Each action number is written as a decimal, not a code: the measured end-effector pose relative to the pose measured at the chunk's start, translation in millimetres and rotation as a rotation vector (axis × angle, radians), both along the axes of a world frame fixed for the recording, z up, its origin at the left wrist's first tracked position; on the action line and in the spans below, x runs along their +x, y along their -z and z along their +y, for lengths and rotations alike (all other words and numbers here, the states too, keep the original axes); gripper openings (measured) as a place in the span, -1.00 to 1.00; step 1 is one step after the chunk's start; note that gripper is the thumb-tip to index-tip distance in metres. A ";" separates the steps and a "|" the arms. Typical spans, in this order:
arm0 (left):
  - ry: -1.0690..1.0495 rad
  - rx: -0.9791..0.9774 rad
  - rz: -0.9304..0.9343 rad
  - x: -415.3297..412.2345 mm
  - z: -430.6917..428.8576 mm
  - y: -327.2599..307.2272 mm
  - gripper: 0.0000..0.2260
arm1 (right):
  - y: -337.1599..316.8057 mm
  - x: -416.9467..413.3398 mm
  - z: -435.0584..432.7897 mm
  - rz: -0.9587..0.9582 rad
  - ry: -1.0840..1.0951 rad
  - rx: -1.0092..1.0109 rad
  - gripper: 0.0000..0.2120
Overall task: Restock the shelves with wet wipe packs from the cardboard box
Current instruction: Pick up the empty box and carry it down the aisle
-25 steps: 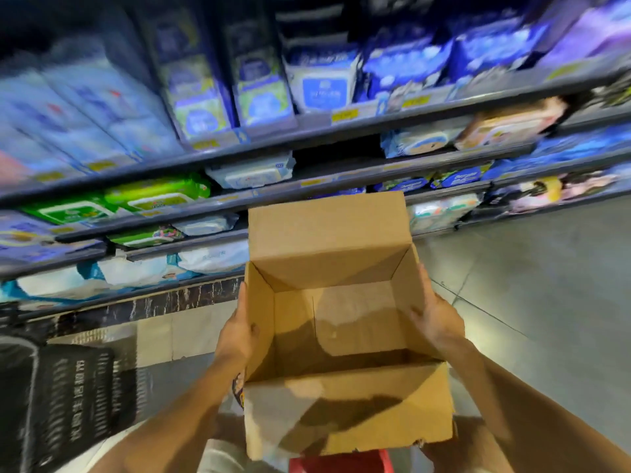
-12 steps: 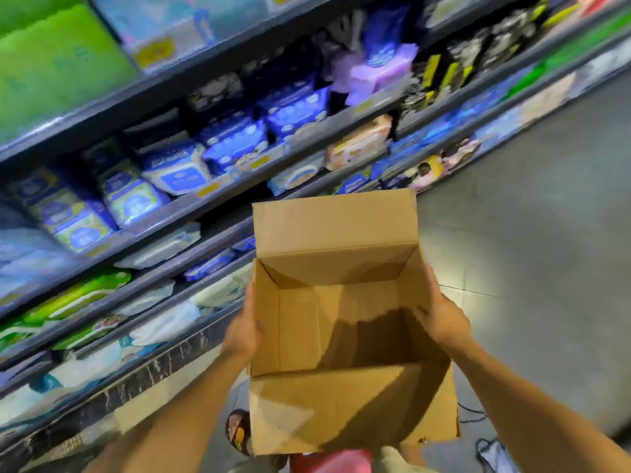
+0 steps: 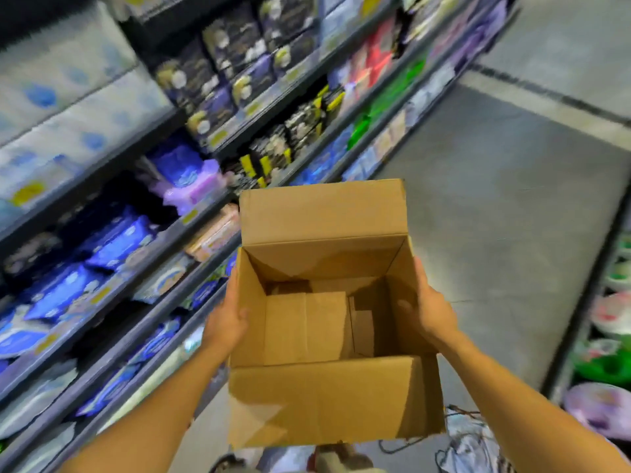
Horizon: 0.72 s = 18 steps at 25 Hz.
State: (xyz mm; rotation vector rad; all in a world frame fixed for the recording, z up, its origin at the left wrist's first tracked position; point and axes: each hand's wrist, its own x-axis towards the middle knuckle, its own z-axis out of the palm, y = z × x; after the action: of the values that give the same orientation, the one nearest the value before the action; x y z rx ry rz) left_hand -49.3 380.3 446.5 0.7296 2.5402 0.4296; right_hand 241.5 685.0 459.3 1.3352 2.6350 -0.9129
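- Left hand (image 3: 225, 322) and right hand (image 3: 426, 312) clasp opposite walls of the cardboard box (image 3: 324, 404), centre frame.
- No wet wipe packs show inside; shelves (image 3: 191, 216) lie left, nearest the left hand.

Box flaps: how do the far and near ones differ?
The far flap stands up from the box rim; the near flap hangs down outside. The far flap is evenly lit; the near flap carries shadows. Both are plain brown cardboard, folded open.
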 end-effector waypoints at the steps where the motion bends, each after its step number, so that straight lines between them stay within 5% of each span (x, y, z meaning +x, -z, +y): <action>1: 0.018 -0.012 0.025 -2.0 28.0 -8.9 -0.09 | -6.8 8.5 16.2 -0.001 0.047 0.005 -0.04; 18: 0.456 0.201 0.164 -73.0 463.8 -94.5 -0.09 | -69.5 39.4 305.3 0.015 0.517 0.091 -0.03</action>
State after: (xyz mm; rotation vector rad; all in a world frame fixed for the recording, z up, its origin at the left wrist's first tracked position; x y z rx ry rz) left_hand -122.3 844.1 541.0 1.4305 2.3912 0.4848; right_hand 280.9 990.3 528.9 2.0941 2.4001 -0.8464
